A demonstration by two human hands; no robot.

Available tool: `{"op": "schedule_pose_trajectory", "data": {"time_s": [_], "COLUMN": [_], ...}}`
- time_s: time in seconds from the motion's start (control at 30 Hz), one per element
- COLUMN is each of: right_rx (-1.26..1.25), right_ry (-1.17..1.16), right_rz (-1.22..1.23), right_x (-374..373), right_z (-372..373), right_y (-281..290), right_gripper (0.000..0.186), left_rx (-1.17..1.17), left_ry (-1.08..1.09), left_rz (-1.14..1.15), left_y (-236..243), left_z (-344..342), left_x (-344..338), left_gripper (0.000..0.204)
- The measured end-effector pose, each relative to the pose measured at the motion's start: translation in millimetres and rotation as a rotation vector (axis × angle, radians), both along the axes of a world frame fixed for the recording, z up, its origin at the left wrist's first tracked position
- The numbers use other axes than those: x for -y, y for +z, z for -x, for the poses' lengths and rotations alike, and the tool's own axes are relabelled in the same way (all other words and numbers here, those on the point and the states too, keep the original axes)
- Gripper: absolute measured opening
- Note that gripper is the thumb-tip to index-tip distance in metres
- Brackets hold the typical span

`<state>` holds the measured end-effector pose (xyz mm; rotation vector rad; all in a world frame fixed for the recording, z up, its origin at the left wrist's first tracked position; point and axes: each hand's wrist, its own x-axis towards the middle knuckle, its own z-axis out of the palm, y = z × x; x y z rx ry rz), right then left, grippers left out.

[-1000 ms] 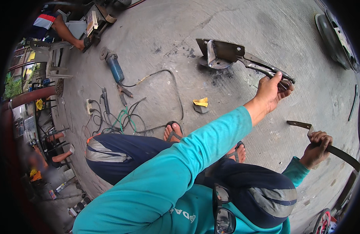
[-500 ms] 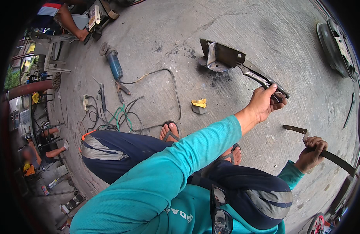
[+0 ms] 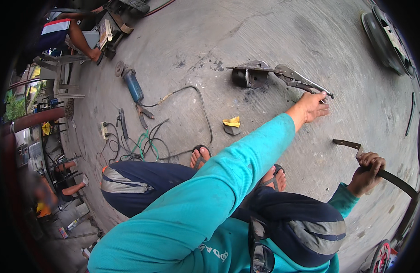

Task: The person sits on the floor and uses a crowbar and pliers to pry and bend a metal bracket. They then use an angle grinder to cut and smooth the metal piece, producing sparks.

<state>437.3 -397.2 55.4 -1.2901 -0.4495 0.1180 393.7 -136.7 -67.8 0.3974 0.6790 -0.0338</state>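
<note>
My left hand reaches out over the concrete with its fingers straightened, the thumb by the handle end of a pair of locking pliers. Those pliers are clamped on a dark metal bracket, a plate joined to a rounded piece with a hole. The bracket rests on the floor among black specks. In my right hand, lower right, is a long flat metal bar, with fingers wrapped round it. Its bent end has holes and points toward the middle; the other end runs off toward the right rim.
On the left lie a blue angle grinder, a clamp, tangled cables and a power outlet. A small yellow and grey block sits ahead of my feet. Wheel rims stand far right. Other people sit at the left.
The bracket has rolled over, so its plate now shows edge-on. My left fingers have straightened off the pliers' handle. My right hand still grips the bar.
</note>
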Motion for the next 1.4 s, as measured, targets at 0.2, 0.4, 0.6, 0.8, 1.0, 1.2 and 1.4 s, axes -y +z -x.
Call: {"op": "schedule_pose_trajectory", "data": {"time_s": [0.2,0.4,0.6,0.8,1.0,1.2,1.4], "right_rx": [0.009,-0.004,0.007,0.01,-0.064,-0.333,-0.267], "right_ry": [-0.041,-0.022,-0.024,-0.025,-0.082,-0.11,0.076], "right_rz": [0.05,0.018,0.032,0.035,0.149,0.789,1.108], "right_x": [1.7,1.2,1.3,2.1,1.8,-32.5,-24.7], "right_z": [3.4,-1.3,-2.8,2.4,6.2,-3.1,-25.6], "right_y": [3.6,4.9,8.1,4.0,29.3,35.7,-75.4], "right_gripper": [0.032,0.033,0.031,0.032,0.033,0.027,0.03], "left_rx": [0.039,0.136,0.037,-0.026,-0.169,-0.341,-0.358], "left_ry": [-0.366,-0.568,-0.603,-1.212,-1.128,-1.287,-1.544], "left_rz": [-0.487,-1.255,-2.301,-2.329,-2.291,-2.305,-2.131], "left_y": [42.8,79.6,28.1,14.8,64.4,48.9,32.6], "left_z": [31.7,44.6,-11.6,-30.6,-76.4,-88.6,-93.9], "left_x": [3.7,-0.9,1.1,-40.9,-115.1,-214.5,-258.9], "left_gripper": [0.039,0.032,0.042,0.035,0.036,0.054,0.052]}}
